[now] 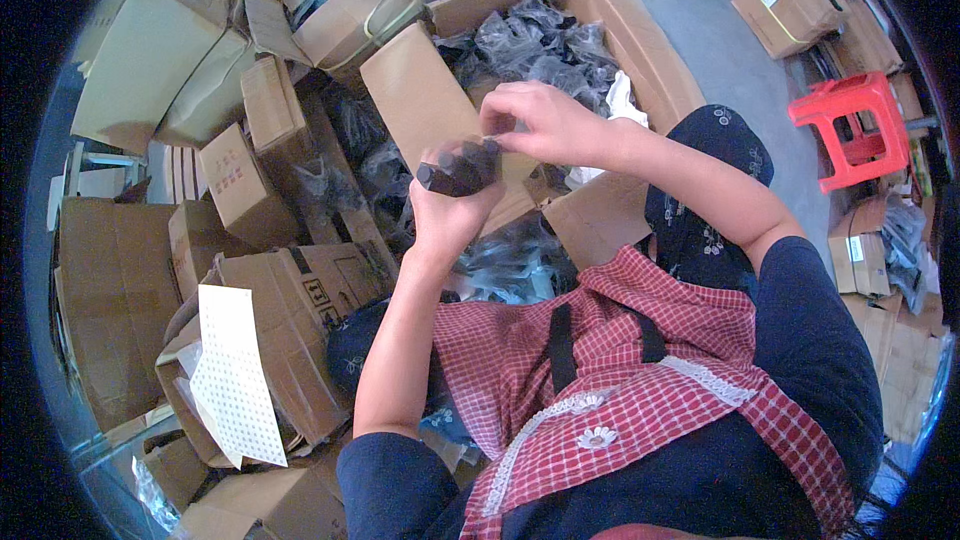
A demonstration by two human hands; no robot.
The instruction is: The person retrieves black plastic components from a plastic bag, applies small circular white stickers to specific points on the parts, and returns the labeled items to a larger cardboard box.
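My left hand (452,215) is wrapped round a bundle of short black cylindrical pieces (460,169), their round ends facing up. Close beside it, on the right, my right hand (545,123) has its fingers curled together at the bundle's far end. Whatever those fingertips pinch is too small to make out. Under both hands stands an open cardboard box (640,35) with several clear plastic bags of dark parts (520,40) inside. A raised cardboard flap (415,90) lies just behind my left hand.
Cardboard cartons (160,50) are stacked along the left. A sheet of white paper with printed marks (240,375) rests on a carton at the lower left. On the right are a red plastic stool (850,130) and a taped carton (785,5). More clear bags (510,260) lie before my lap.
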